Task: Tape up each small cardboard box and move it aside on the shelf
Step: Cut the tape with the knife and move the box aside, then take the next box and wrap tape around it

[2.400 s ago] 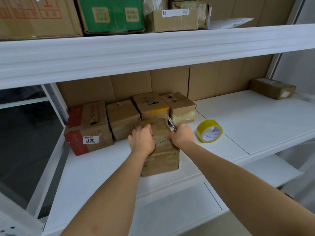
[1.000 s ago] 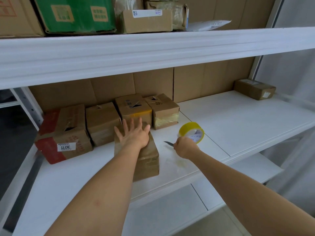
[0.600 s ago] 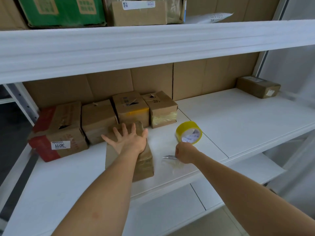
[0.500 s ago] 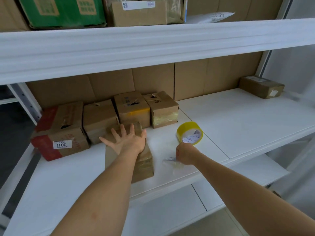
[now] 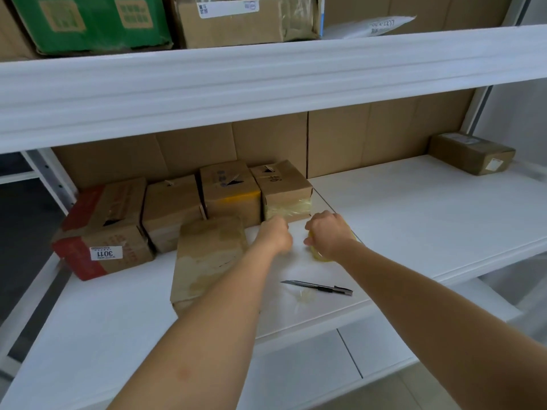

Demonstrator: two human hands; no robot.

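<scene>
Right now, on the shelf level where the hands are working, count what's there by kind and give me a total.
Cardboard boxes: 6, five grouped at left, one far right
Tape rolls: 1, under the right hand
Knives: 1
Total: 8

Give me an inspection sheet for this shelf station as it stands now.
Surface: white shelf board, with a seam beside the boxes.
Job's things: front box stands apart from the row of four boxes at the back; yellow tape roll mostly hidden under the right hand; utility knife lies on the board.
Clutter: scrap of clear tape by the knife; lone labelled box far right.
Grippers: right hand grips the roll; left hand curled beside it, contents not visible.
Cables: nothing seen.
Surroundings: upper shelf with green carton and parcels; cardboard backing.
</scene>
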